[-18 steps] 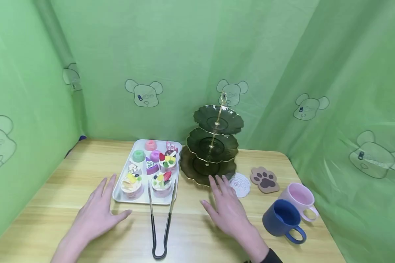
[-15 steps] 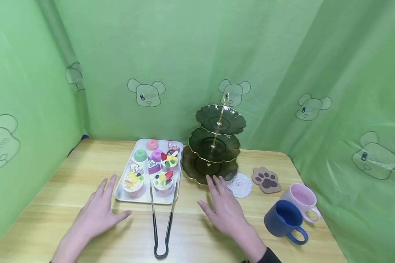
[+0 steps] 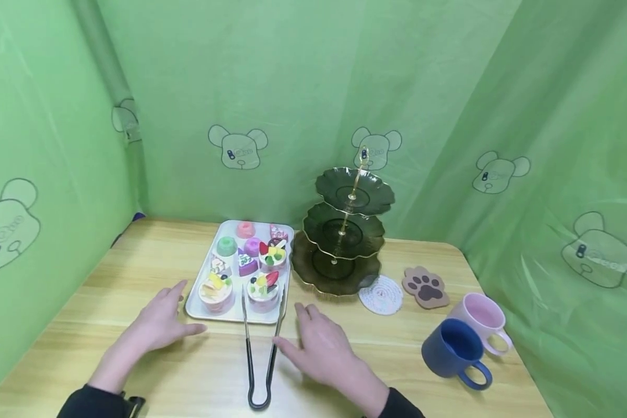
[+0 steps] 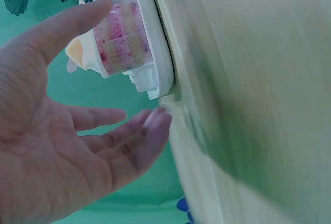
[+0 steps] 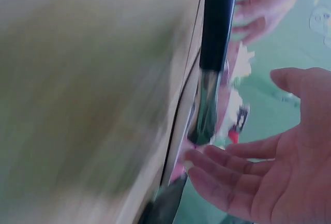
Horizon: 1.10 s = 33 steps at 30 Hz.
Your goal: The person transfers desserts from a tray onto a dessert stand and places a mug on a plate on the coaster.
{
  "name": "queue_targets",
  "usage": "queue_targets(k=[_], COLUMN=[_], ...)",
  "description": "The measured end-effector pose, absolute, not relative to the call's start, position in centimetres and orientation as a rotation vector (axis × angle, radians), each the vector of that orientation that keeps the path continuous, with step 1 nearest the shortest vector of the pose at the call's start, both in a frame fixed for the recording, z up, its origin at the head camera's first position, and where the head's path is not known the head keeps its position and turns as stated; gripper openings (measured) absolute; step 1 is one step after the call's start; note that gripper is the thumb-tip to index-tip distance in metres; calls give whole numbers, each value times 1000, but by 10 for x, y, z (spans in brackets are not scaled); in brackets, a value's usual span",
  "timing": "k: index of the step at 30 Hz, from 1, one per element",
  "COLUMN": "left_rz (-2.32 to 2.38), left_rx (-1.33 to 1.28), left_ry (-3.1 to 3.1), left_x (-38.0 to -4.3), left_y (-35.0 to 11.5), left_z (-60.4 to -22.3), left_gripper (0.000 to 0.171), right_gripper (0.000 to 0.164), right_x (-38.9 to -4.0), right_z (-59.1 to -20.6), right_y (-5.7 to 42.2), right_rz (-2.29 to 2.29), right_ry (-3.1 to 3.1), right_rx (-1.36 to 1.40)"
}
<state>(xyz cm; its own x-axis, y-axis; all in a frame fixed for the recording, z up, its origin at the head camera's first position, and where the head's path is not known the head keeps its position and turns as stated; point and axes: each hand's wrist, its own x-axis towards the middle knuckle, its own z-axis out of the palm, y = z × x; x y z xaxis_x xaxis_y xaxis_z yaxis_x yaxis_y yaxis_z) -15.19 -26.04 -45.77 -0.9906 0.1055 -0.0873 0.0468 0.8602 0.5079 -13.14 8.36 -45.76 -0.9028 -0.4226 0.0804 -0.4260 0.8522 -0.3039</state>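
Note:
My left hand (image 3: 159, 325) hovers beside the front left corner of a white tray (image 3: 194, 307), thumb spread, holding nothing. The tray bears toy cakes and sweets, among them a fruit-topped dessert cup (image 3: 216, 296) nearest that hand and another fruit cup (image 3: 263, 295) close to the tongs. Metal tongs (image 3: 250, 366) with black handles lie with their tips over the tray's front edge and the bend toward me. My right hand (image 3: 326, 351) is just right of the tongs, its thumb overlapping the right handle in the head view. In the right wrist view its fingers are loosely bent around nothing.
A dark three-tier cake stand (image 3: 339, 284) with gold edges stands behind my right hand. Right of it lie a round white coaster (image 3: 381, 295) and a brown paw-print coaster (image 3: 426, 287). A blue mug (image 3: 451, 348) and a pink mug (image 3: 480, 316) stand at the right.
My right hand has moved left and toward me, from in front of the cake stand to beside the tongs. My left hand's fingers have bent slightly. The view has shifted a little.

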Motion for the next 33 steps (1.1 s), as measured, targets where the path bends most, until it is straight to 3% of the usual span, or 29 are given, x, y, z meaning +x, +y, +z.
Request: queue_targets(k=[8,16,25,33], left_rz=[855,883,857,825], left_rx=[115,88,26,-3], left_ry=[2894,2914,2948,2959], left_x=[-158,-162,-165,-168], left_y=[-260,-258,-253,-252], left_z=[-460,-465,-469,-472], left_gripper=[123,118,98,96], right_gripper=[93,108,76,58], right_x=[-122,-121,-124,-131], right_z=[-469,-475,-474,-473], right_y=[43,16,11,22], right_rz=[393,101,110,109], right_ry=[-3049,-3161,-3165,-3162], right_rx=[574,479,506,570])
